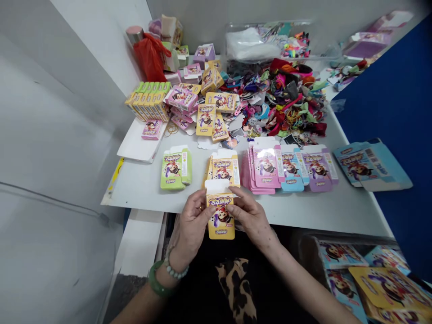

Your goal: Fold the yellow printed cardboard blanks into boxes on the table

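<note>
Between my two hands is a small yellow cardboard box (221, 220) with a cartoon girl on its front and its white top flap raised. My left hand (196, 216) grips its left edge, thumb on the front. On the opposite edge, my right hand (249, 216) pinches it near the top with thumb and fingers. Just behind it lies a stack of flat yellow boxes (224, 165). To the left is a green stack (173, 170); to the right are pink (265, 166), blue (293, 168) and purple (317, 168) stacks.
A colourful heap of hair accessories (276, 99) covers the table's back. Filled boxes stand in rows (148, 101) at the left, near a red plastic bag (150, 58). A larger blue carton (371, 165) overhangs the right edge. Below right is an open container of printed cartons (388, 288).
</note>
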The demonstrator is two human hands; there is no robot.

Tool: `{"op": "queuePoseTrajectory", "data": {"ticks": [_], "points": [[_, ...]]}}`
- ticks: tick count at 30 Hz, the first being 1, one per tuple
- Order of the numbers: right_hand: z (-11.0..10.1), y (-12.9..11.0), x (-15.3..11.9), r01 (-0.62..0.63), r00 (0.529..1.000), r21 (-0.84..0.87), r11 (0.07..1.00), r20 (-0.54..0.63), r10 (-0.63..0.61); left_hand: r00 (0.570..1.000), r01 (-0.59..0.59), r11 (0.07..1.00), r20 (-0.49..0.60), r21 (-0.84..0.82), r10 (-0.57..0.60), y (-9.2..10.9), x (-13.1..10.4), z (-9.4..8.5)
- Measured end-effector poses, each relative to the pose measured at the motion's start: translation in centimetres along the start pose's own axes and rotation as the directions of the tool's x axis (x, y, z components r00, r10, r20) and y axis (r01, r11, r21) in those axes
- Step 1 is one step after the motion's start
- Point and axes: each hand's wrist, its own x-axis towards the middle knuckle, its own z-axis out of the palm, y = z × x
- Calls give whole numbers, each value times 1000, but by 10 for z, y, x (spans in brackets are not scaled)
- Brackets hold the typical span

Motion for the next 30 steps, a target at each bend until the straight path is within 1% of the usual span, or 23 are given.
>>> {"op": "queuePoseTrajectory", "data": {"ticks": [2,3,5,7,9,11,12,13,16,20,22,25,27,30], "points": [[-6,-4,2,-60,997,40,997,54,58,998,31,999,58,33,-32,-1,1,-4],[-9,-6,2,-83,994,56,995,77,78,993,54,998,104,43,-59,-1,2,-7],[-14,-8,2,-117,987,63,991,120,108,971,107,992,210,60,-117,2,5,-12],[-16,-9,1,-134,980,30,991,155,128,933,161,984,313,78,-178,8,7,-16],[-16,-10,-1,-127,975,-29,992,180,130,886,204,971,398,124,-237,14,8,-19],[-15,-10,-2,-106,974,-78,991,191,119,840,213,957,464,196,-282,20,9,-21],[-14,-10,-3,-99,975,-89,991,191,114,827,205,953,481,225,-291,22,10,-21],[-14,-9,-3,-95,976,-90,991,188,110,824,194,950,486,245,-293,23,10,-22],[-13,-8,-2,-72,982,-81,994,169,85,844,178,945,452,275,-290,22,9,-25],[-12,-11,-2,-25,982,-148,989,182,52,854,183,930,417,318,-310,18,7,-28],[-10,-13,-1,-17,985,-129,991,171,39,887,158,952,386,260,-253,16,6,-27],[-9,-11,1,-46,988,-19,999,150,49,946,138,986,282,95,-160,10,2,-20],[-10,-5,2,-37,990,-17,999,132,39,953,184,983,241,17,-183,6,0,-15],[-13,4,0,70,996,-153,986,68,-60,935,252,968,260,-1,-243,-1,-2,-12]]}}
